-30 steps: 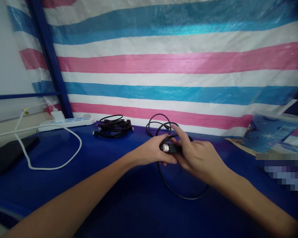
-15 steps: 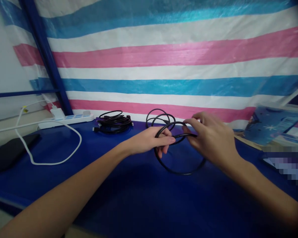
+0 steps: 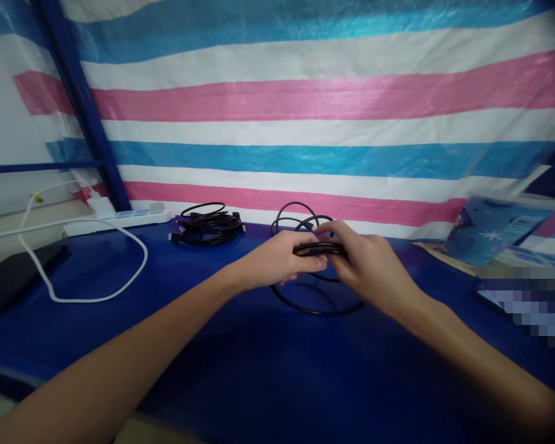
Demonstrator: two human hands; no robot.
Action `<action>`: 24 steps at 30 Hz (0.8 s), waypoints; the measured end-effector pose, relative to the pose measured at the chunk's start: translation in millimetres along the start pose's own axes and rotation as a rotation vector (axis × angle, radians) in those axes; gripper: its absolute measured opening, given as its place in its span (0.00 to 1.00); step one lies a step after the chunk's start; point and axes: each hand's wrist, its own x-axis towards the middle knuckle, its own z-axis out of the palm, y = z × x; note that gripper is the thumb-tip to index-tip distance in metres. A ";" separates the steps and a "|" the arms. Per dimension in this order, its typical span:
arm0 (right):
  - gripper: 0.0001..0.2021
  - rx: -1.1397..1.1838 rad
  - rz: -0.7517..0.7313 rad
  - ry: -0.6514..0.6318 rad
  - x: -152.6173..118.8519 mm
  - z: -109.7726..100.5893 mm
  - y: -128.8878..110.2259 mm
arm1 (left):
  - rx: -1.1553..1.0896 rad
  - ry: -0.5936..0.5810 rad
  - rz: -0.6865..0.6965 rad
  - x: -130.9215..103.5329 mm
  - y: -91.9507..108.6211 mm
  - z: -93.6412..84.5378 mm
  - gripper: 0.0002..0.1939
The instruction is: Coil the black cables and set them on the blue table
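Observation:
A black cable (image 3: 321,248) is bunched in small loops between my two hands above the blue table (image 3: 259,370). My left hand (image 3: 287,256) pinches the left side of the loops between thumb and fingers. On the right side, the fingers of my right hand (image 3: 358,253) are closed round the same loops. One larger loop hangs below both hands, and thinner loops of black cable (image 3: 296,203) rise behind them. A coiled bundle of black cables (image 3: 208,225) with several connector ends lies to the left of my hands.
At the left are a white power strip (image 3: 143,217) with a plugged-in charger (image 3: 100,205), a looped white cable (image 3: 144,253) and a dark flat object (image 3: 23,274). A blue package (image 3: 494,231) lies at the right. A striped sheet (image 3: 305,98) hangs behind the table.
My right hand has moved left, close to my left hand. The cable loops between them are now gathered together and flattened. The view has shifted slightly.

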 end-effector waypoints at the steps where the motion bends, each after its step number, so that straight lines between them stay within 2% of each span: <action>1: 0.16 0.024 0.009 0.008 -0.5 -1.4 -0.9 | -0.017 0.038 -0.007 0.4 -0.5 -0.3 0.08; 4: 0.10 0.229 0.073 0.033 -0.7 -4.8 -0.4 | -0.136 0.191 0.000 2.6 -5.7 -5.3 0.08; 8: 0.09 0.642 0.203 0.011 2.5 -5.7 3.0 | -0.377 0.384 0.055 4.5 -9.8 -13.1 0.11; 12: 0.10 1.044 0.306 -0.053 2.6 -1.1 1.9 | -0.573 0.428 0.088 6.1 -7.0 -10.9 0.18; 16: 0.12 1.361 0.376 -0.107 0.3 4.8 -5.5 | -0.724 0.481 0.052 9.3 -9.7 -5.6 0.18; 18: 0.14 1.425 0.415 -0.058 0.4 4.7 -6.6 | -0.731 0.424 0.020 9.3 -12.6 -6.2 0.18; 20: 0.16 1.391 0.444 -0.016 1.1 0.9 -3.8 | -0.679 0.280 0.001 7.0 -13.1 -8.4 0.17; 22: 0.17 1.270 0.432 -0.071 1.8 -5.4 1.3 | -0.616 0.103 0.002 3.0 -9.6 -9.7 0.14; 24: 0.18 1.127 0.389 -0.199 1.7 -11.1 5.4 | -0.576 -0.060 -0.015 -0.9 -3.2 -7.7 0.09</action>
